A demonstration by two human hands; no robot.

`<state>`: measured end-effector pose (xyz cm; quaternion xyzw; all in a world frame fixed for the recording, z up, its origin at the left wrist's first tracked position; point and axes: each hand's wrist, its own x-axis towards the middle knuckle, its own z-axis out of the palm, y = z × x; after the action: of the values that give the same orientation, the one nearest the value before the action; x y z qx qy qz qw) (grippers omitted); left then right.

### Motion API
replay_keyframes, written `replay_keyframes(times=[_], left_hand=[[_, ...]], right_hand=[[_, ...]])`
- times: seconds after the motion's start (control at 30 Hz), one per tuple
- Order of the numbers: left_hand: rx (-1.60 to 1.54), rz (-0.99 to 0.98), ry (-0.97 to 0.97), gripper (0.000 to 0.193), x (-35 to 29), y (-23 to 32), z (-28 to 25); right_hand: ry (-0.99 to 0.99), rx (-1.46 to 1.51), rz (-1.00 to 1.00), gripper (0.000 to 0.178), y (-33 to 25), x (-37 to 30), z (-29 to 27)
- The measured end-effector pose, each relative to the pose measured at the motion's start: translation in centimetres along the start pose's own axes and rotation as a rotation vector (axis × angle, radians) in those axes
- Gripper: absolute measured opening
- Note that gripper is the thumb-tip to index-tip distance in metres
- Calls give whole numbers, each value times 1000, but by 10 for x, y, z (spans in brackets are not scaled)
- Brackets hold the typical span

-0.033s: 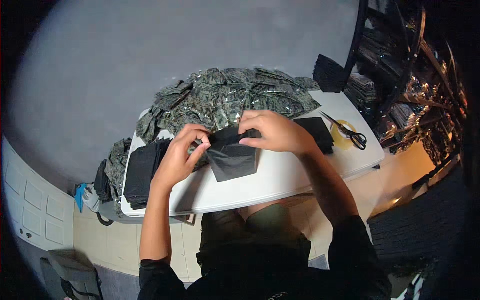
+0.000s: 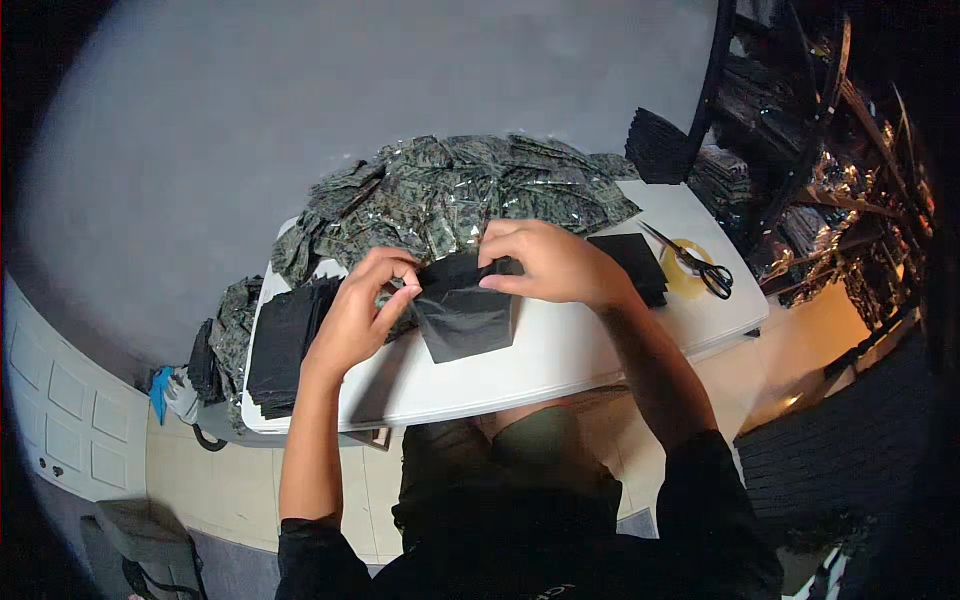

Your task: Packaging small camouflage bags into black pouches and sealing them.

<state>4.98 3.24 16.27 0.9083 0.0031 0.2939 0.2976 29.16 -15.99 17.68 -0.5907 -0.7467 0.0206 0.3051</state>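
Over the table's middle I hold a see-through plastic bag point(image 2: 470, 335) with a black folded cloth point(image 2: 452, 272) at its upper part. My left hand point(image 2: 375, 285) pinches the upper left edge between thumb and fingers. At the upper right edge, my right hand point(image 2: 515, 262) grips the bag and cloth, fingers curled and thumb below. The bag's lower part hangs toward me, glossy and creased. Whether the cloth lies fully inside the bag, I cannot tell. Close behind my hands is a heap of camouflage-patterned pieces in clear plastic point(image 2: 450, 190).
A stack of black folded cloths point(image 2: 285, 345) sits at the white table's point(image 2: 560, 365) left end. Right of my hands lie a flat black piece point(image 2: 630, 265), black-handled scissors point(image 2: 715, 277) and a yellowish tape roll point(image 2: 683, 280). A packed shelf point(image 2: 780, 130) stands far right.
The bag's front has shifted slightly and shows more shiny creases below the black cloth. Both hands stay in nearly the same place, still gripping.
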Motion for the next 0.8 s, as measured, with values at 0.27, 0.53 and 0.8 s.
replay_keyframes(times=[0.27,0.53,0.8], left_hand=[[2,-24,-34,8,3,0,-1],[87,65,-141,23,15,2,4],[52,57,-118,20,19,4,-1]], right_hand=[[-62,-22,144,26,-3,-19,-19],[-25,-7,51,23,4,-14,-15],[-5,20,71,17,-2,-17,-27]])
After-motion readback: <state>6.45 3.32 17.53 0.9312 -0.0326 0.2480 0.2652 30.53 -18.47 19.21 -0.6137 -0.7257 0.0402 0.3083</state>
